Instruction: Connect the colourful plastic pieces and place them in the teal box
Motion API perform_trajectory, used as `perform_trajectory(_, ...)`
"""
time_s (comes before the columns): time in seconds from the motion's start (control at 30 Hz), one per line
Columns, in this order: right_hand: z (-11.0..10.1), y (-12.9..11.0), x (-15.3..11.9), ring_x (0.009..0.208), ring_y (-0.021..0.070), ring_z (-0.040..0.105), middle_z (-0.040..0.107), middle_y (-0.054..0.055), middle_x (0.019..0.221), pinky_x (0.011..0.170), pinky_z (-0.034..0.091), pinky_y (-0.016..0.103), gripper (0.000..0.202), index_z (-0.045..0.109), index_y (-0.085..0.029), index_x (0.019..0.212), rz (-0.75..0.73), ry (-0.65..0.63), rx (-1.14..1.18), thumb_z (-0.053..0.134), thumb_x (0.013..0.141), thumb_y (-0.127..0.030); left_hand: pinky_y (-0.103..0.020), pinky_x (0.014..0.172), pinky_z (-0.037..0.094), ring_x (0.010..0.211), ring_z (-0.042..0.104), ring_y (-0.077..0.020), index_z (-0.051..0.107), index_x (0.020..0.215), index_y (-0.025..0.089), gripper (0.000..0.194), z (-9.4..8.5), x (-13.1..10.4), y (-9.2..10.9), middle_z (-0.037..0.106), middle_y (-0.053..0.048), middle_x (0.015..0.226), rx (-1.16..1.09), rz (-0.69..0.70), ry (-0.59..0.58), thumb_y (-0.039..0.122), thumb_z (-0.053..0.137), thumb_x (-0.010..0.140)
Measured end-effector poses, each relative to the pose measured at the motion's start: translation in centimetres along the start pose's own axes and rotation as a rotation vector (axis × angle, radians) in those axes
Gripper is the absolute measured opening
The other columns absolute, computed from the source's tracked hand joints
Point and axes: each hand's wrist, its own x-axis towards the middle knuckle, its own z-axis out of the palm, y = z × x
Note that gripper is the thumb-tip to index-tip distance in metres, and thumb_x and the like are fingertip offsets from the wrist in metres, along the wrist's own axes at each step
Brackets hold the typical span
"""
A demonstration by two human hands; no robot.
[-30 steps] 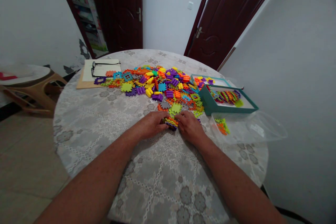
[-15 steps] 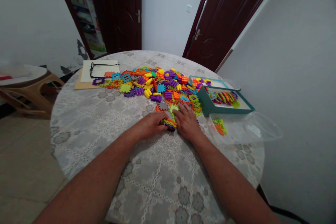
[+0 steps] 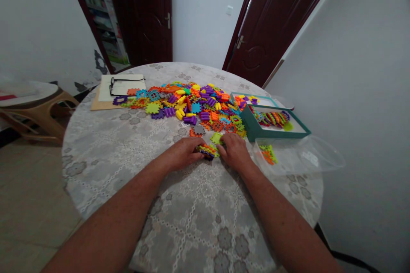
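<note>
My left hand [image 3: 185,152] is closed around a small stack of toothed plastic building tiles [image 3: 206,151], with orange, yellow and purple edges showing. Right beside it, my right hand [image 3: 235,150] has its fingers curled on a lime-green building tile [image 3: 217,138]; part of that tile is covered by the fingers. A grey tile [image 3: 199,130] and an orange tile [image 3: 193,133] lie just beyond the hands. Behind them spreads a large heap of mixed tiles and ribbed connector pieces [image 3: 196,107] in many colours.
A green-edged box [image 3: 253,129] holding a row of tiles stands right of the heap. Nearer me lies a clear plastic lid or tub [image 3: 297,160] with a few pieces. Black-framed glasses [image 3: 128,79] rest on papers [image 3: 104,94] at left. A patterned cloth [image 3: 192,217] covers the round table.
My right hand has drawn back slightly to the right, its spread fingers now curled, exposing more orange tiles behind. My left hand keeps the stack in nearly the same place.
</note>
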Motion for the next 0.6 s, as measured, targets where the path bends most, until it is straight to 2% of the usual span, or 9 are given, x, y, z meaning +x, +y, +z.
perform_trajectory(0.07,0.1,0.1,0.0,0.103,0.0286,0.056,0.067,0.011,0.101,0.094,0.043,0.040,0.013,0.066,-0.020,0.100,0.029,0.006,0.019,0.067,0.098,-0.034,-0.032,0.088,0.047,0.095,0.066,-0.0215,0.074,0.109,0.024,0.019,0.0,0.0,0.1,0.077,-0.004,0.101,-0.002,-0.004,0.001,0.021,0.068,0.091)
perform_trajectory(0.23,0.1,-0.1,0.2,0.108,0.0288,0.057,0.065,0.014,0.113,0.096,0.045,0.041,0.010,0.066,-0.019,0.105,0.051,0.100,0.109,0.064,0.096,-0.023,-0.032,0.086,0.046,0.096,0.066,-0.0219,0.073,0.109,0.024,0.018,0.1,0.1,-0.2,0.077,-0.005,0.104,0.046,-0.007,0.017,0.026,0.067,0.092)
perform_trajectory(0.37,-0.6,-0.6,0.3,0.103,0.0252,0.061,0.066,0.010,0.105,0.095,0.049,0.038,0.014,0.065,-0.022,0.101,0.005,0.188,0.284,0.052,0.100,-0.016,-0.033,0.087,0.047,0.098,0.068,-0.0229,0.073,0.113,0.023,0.023,0.1,0.3,-0.8,0.077,-0.006,0.107,0.059,0.006,0.025,0.027,0.066,0.092)
perform_trajectory(0.5,-1.2,-1.8,-0.3,0.098,0.0230,0.065,0.071,0.010,0.110,0.090,0.052,0.035,0.019,0.064,-0.022,0.116,-0.014,0.228,0.429,0.053,0.100,-0.019,-0.034,0.087,0.050,0.098,0.070,-0.0234,0.071,0.125,0.025,0.034,0.1,0.3,-1.3,0.078,-0.006,0.112,0.006,-0.007,0.027,0.030,0.065,0.092)
perform_trajectory(0.6,-1.2,-2.7,-0.9,0.099,0.0225,0.067,0.072,0.011,0.120,0.092,0.054,0.036,0.033,0.062,-0.021,0.130,-0.015,0.152,0.475,0.059,0.097,-0.018,-0.034,0.086,0.050,0.096,0.071,-0.0241,0.064,0.139,0.025,0.049,0.2,0.3,-1.5,0.079,-0.007,0.108,-0.020,-0.036,0.035,0.030,0.066,0.090)
